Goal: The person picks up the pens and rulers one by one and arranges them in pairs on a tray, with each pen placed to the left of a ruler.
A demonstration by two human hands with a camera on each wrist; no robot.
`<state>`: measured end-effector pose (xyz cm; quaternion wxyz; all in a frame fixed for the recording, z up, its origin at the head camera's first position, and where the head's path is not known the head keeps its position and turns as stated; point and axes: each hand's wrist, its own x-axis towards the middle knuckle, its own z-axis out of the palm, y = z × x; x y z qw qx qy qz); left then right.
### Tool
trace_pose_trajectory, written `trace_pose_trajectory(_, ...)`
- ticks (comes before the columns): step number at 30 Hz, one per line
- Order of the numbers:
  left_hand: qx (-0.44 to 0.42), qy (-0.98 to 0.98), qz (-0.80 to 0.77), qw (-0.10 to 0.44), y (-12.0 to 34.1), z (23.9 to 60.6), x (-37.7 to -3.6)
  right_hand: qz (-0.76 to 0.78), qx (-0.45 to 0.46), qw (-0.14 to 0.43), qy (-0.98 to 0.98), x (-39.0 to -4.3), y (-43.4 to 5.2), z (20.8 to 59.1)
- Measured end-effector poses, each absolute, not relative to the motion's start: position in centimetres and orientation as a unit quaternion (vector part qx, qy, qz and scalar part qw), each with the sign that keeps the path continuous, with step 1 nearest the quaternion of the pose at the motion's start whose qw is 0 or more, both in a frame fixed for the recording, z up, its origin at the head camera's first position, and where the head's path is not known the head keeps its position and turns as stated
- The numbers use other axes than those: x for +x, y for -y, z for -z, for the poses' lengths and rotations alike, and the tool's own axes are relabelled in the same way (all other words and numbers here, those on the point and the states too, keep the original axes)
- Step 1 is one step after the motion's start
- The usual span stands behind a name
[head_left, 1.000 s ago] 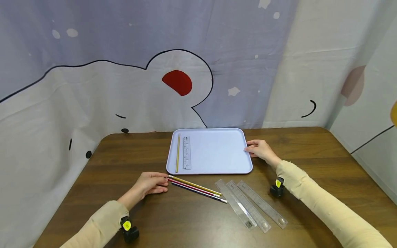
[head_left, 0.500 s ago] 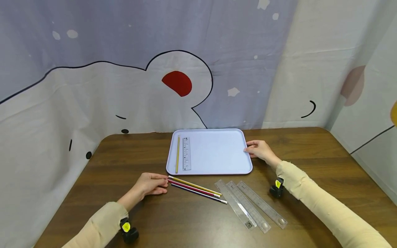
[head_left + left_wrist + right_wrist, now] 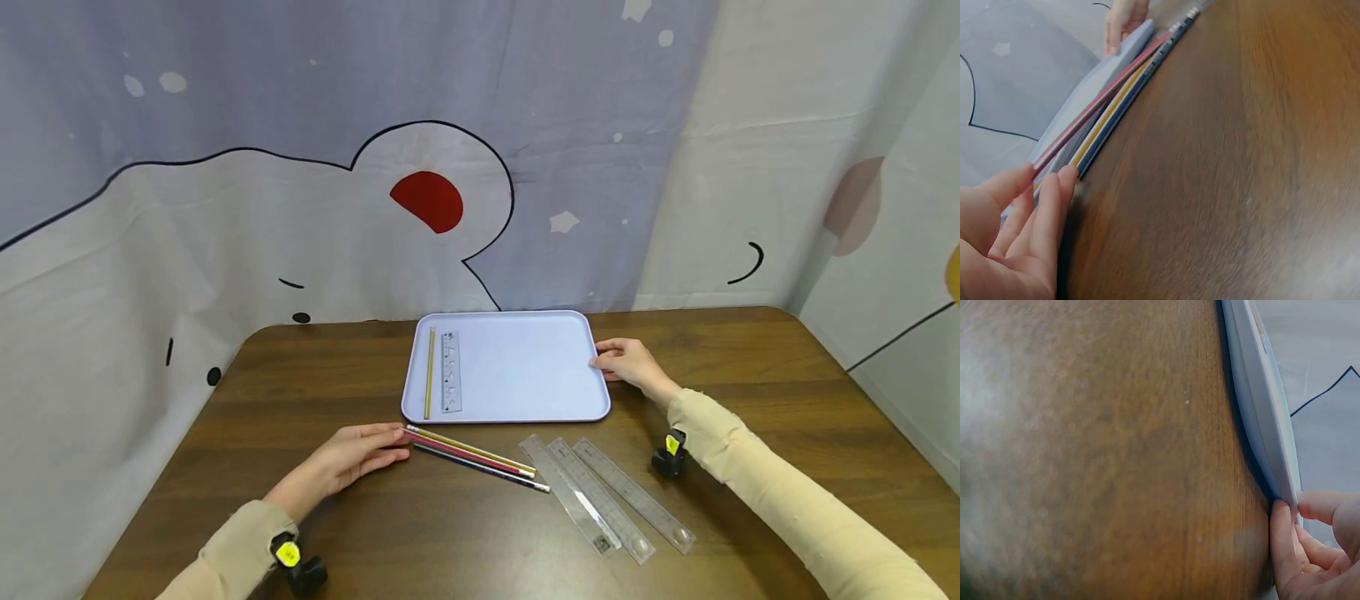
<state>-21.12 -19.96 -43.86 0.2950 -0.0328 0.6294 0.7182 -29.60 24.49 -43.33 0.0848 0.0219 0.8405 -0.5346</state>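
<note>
My left hand pinches the end of a red pencil between thumb and fingers. That pencil slants just above a yellow pencil and a dark blue pencil, which lie side by side on the table before the tray. My right hand grips the right rim of the pale lavender tray, thumb on top and fingers below, as the right wrist view shows. At the tray's left end lie another yellow pencil and a short clear ruler, roughly parallel.
Three long clear rulers, a left one, a middle one and a right one, fan out on the wooden table in front of the tray. A printed curtain hangs right behind the table.
My left wrist has dropped a little toward the lower left, and the red pencil has shifted closer to the yellow one. My right hand and the tray stay put.
</note>
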Motion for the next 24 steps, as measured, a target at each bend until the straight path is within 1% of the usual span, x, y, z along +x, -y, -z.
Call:
trace_pose_trajectory(7, -0.038, -0.552, -0.778, 0.297, 19.4, 44.0, -20.6, 0.537, 0.019, 0.083, -0.839, -29.5, -24.4, 43.3)
trace_pose_trajectory(12, -0.056, -0.506, -0.814, 0.278, 18.4, 43.9, -20.2, 0.535, 0.020, 0.083, -0.840, -29.6, -24.5, 43.4)
trace_pose_trajectory(24, -0.105, -0.508, -0.832, 0.195, 15.9, 43.7, -19.5, 0.541, 0.018, 0.082, -0.837, -29.5, -24.3, 43.3)
